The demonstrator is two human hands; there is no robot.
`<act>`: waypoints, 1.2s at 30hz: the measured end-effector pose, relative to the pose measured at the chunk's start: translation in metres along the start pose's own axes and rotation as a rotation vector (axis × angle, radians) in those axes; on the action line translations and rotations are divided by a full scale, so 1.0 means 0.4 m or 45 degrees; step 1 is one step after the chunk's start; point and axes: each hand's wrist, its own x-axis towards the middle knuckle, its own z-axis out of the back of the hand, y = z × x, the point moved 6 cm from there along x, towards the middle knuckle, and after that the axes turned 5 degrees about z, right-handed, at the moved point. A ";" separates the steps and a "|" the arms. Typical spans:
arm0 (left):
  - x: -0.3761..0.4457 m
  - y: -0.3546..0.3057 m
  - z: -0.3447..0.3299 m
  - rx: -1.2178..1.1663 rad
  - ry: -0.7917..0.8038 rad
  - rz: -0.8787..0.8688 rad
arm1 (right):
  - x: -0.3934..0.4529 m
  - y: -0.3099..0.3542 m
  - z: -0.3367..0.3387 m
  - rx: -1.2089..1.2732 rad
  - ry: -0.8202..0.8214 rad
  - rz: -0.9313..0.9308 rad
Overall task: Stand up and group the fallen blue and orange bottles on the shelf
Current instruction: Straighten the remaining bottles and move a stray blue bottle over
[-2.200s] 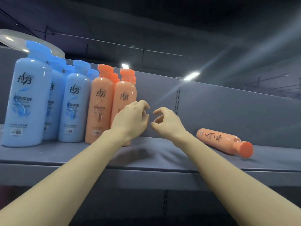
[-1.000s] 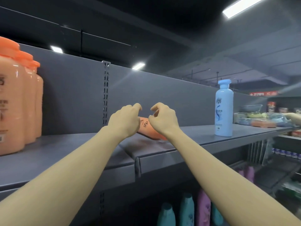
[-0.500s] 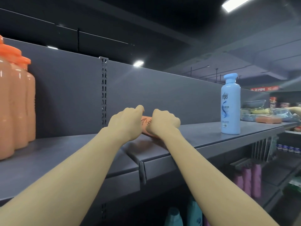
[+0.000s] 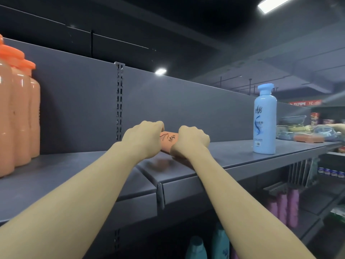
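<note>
Orange shampoo bottle (image 4: 169, 142) | lying mid-shelf (image 4: 233, 156), near front edge | left hand (image 4: 143, 139) and right hand (image 4: 190, 141) fingers curled round it | cap apparently hidden; risk: slipping while tipped upright

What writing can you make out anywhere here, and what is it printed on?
"拉芳": brand mark near the top of the standing blue bottle; the smaller print and code below it are too small to read.
"拉芳": seen sideways on the fallen orange bottle between the left hand and right hand.
Red sign far right: white characters, too blurred to read.
Standing orange bottles: no label readable.
</note>
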 end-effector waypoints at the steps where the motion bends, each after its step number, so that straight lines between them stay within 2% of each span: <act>1: 0.000 -0.001 -0.001 0.006 0.005 -0.002 | -0.001 0.000 0.001 0.021 -0.014 0.002; 5: -0.002 0.006 -0.002 0.084 0.014 0.045 | -0.014 0.006 0.007 0.040 -0.084 0.046; 12: -0.026 0.051 -0.002 0.289 0.040 0.269 | -0.035 0.029 0.035 -0.058 -0.214 0.199; 19: -0.016 0.033 0.033 0.325 -0.201 0.152 | -0.058 0.025 0.076 -0.019 -0.275 0.371; 23: -0.017 0.039 0.020 0.375 -0.100 0.109 | -0.079 0.016 0.097 -0.002 -0.326 0.528; 27: -0.021 0.031 0.013 0.391 0.017 0.060 | -0.100 -0.010 0.091 0.193 -0.340 0.620; 33: -0.015 0.023 0.040 0.296 -0.124 0.048 | -0.085 -0.032 0.086 0.317 -0.311 0.621; 36: -0.014 0.032 0.050 0.264 -0.187 0.099 | -0.079 -0.033 0.096 0.290 -0.405 0.596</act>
